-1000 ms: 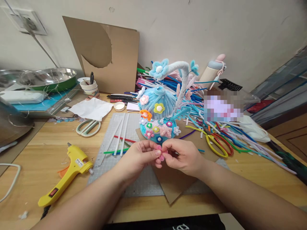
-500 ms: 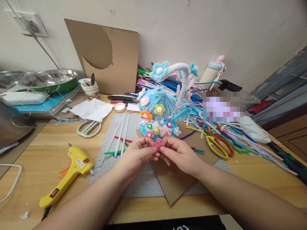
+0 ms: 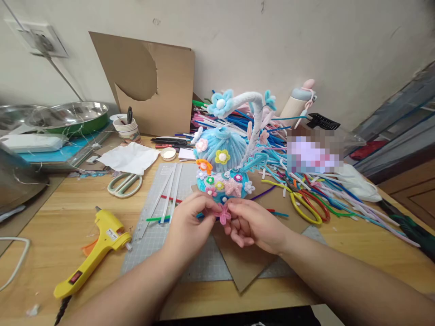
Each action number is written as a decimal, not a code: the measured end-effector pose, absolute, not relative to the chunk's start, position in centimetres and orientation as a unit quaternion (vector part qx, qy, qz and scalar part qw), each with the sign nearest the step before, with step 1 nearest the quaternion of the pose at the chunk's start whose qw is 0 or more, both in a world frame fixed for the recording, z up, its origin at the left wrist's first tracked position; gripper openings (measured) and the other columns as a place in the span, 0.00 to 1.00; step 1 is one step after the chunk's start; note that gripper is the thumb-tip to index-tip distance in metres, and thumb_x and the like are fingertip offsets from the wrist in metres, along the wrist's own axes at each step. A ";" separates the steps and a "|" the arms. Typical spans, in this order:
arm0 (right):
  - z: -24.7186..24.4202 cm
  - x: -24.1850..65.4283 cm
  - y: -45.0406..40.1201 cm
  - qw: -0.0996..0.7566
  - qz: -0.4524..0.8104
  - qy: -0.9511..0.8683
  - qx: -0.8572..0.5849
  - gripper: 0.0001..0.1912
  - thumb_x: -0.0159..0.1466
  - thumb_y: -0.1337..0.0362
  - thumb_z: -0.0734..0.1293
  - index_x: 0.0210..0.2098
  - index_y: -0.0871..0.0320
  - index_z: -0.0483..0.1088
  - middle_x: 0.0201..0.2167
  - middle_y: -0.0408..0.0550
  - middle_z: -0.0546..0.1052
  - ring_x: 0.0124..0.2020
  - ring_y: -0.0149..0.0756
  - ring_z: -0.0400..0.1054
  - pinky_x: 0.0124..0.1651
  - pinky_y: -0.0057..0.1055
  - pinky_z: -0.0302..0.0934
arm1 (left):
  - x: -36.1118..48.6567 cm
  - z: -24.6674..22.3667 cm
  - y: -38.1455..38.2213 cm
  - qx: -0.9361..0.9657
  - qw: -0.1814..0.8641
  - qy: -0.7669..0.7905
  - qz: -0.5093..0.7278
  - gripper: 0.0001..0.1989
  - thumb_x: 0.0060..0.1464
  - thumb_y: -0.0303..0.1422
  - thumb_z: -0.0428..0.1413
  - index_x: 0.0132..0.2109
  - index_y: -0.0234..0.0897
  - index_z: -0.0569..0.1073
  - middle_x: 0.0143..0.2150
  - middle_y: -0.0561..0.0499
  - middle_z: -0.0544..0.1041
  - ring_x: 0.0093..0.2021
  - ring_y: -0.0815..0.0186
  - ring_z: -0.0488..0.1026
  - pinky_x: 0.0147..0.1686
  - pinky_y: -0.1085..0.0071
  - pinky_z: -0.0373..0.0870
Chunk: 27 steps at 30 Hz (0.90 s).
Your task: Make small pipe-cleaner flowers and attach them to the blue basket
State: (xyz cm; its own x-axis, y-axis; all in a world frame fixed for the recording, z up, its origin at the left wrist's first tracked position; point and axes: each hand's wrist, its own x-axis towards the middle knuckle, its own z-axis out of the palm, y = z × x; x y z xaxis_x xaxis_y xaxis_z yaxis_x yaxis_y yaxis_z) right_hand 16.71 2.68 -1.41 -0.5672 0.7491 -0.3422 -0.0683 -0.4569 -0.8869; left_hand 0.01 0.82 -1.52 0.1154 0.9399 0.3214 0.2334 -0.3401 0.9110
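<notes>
Between my two hands is a small pink pipe-cleaner flower (image 3: pixel 223 214), its petals pointing down and outward. My left hand (image 3: pixel 194 222) pinches its left side with thumb and forefinger. From the right, my right hand (image 3: pixel 257 224) grips another petal with thumb and forefinger, its other fingers curled loosely below. Just behind the hands stands a blue fuzzy pipe-cleaner house (image 3: pixel 222 149) covered in small coloured flowers, a white curved stem (image 3: pixel 255 120) arching over it. A sheet of brown cardboard (image 3: pixel 238 260) lies under the hands on a grey cutting mat (image 3: pixel 200 267).
A yellow glue gun (image 3: pixel 107 240) lies left, with green-handled scissors (image 3: pixel 125 185) behind it. Clear glue sticks (image 3: pixel 175 192) rest on the mat. Yellow-handled scissors (image 3: pixel 304 208) and heaped pipe cleaners (image 3: pixel 335 192) fill the right. Cut cardboard (image 3: pixel 175 90) leans on the wall.
The pink flower has been turned and tipped down in my fingers. My right hand's grip has moved up to its upper right side, and its lower fingers have loosened.
</notes>
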 end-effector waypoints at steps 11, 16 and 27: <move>-1.2 16.6 2.5 0.320 0.659 -0.540 -0.414 0.08 0.57 0.61 0.64 0.28 0.58 0.63 0.19 0.37 0.68 0.12 0.21 0.58 0.14 0.19 0.46 | 0.7 -1.5 1.3 0.477 0.642 0.413 0.435 0.08 0.50 0.33 0.61 0.32 0.33 0.71 0.26 0.53 0.75 0.27 0.71 0.71 0.28 0.75 0.67; -1.6 16.4 2.5 0.363 0.627 -0.566 -0.394 0.08 0.58 0.60 0.65 0.33 0.59 0.64 0.23 0.38 0.68 0.16 0.22 0.60 0.15 0.20 0.48 | 0.5 -1.8 1.4 0.401 0.673 0.416 0.462 0.11 0.45 0.33 0.65 0.30 0.32 0.71 0.27 0.53 0.76 0.27 0.73 0.71 0.30 0.76 0.67; -1.7 16.3 2.5 0.286 0.681 -0.545 -0.398 0.11 0.58 0.57 0.65 0.30 0.59 0.64 0.23 0.40 0.71 0.14 0.21 0.61 0.14 0.18 0.48 | 0.2 -2.1 1.4 0.391 0.683 0.416 0.456 0.11 0.46 0.34 0.64 0.29 0.31 0.72 0.24 0.53 0.74 0.25 0.73 0.69 0.28 0.76 0.63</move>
